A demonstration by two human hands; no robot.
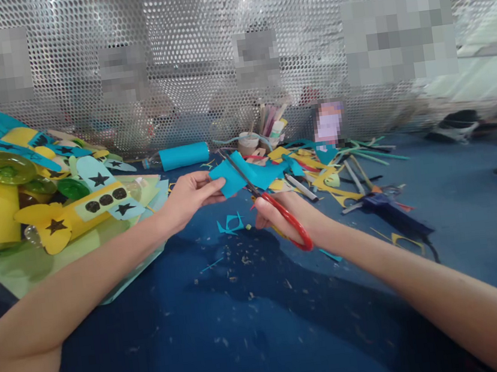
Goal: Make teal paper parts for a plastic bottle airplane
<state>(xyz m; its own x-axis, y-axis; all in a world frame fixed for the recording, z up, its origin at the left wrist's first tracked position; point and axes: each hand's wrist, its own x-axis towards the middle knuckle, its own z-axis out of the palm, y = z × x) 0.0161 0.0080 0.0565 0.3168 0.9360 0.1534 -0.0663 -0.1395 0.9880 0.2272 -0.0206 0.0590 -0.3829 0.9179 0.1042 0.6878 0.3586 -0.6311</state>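
A piece of blue paper (225,180) is pinched between the thumb and fingers of my left hand (190,194). My right hand (286,214) grips red-handled scissors (248,183), whose blades lie across the blue paper and point up and to the left. More of the blue sheet extends to the right behind the blades. Small blue paper offcuts (231,224) lie on the dark blue table (194,337) just below the hands. My right fingers are partly hidden behind the scissor handles.
At the left, yellow and blue paper-and-bottle planes (83,209) rest by green sheets (10,272). A blue-wrapped bottle (184,156) lies behind my hands. Paper scraps, a marker (300,187), a glue gun (392,216) and a cup (249,142) sit to the right. A perforated metal screen (193,30) stands behind.
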